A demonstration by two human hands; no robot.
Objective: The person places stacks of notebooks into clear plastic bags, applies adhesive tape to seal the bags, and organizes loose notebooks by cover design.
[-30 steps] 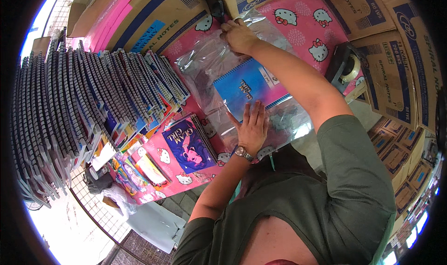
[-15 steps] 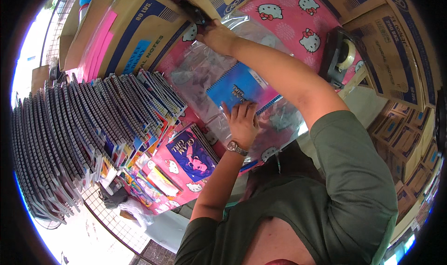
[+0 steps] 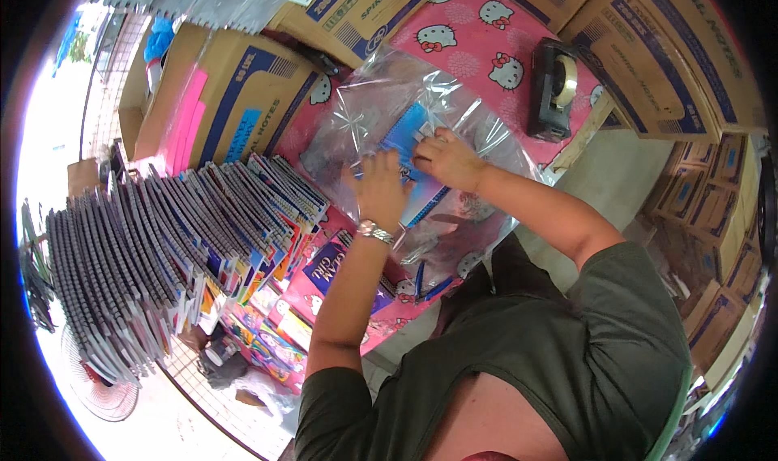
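Observation:
Both my hands rest on a blue notebook (image 3: 409,132) that lies under a clear plastic sheet (image 3: 381,104) on the pink cartoon-cat tablecloth (image 3: 474,51). My left hand (image 3: 379,189), with a metal wristwatch on the wrist, presses flat on the plastic over the notebook. My right hand (image 3: 446,159) lies beside it, its fingers pinching a fold of the plastic at the notebook's edge. A purple notebook (image 3: 340,270) lies on the table below my left forearm.
A long fanned row of spiral notebooks (image 3: 162,250) stands at the left. A black tape dispenser (image 3: 555,88) sits at the far right of the table. Cardboard boxes (image 3: 235,96) ring the table, with more boxes stacked at the right (image 3: 713,210). A fan (image 3: 101,388) stands on the floor.
My right hand has come back from the far edge of the table to the notebook, beside my left hand. The clear plastic now lies drawn over the blue notebook.

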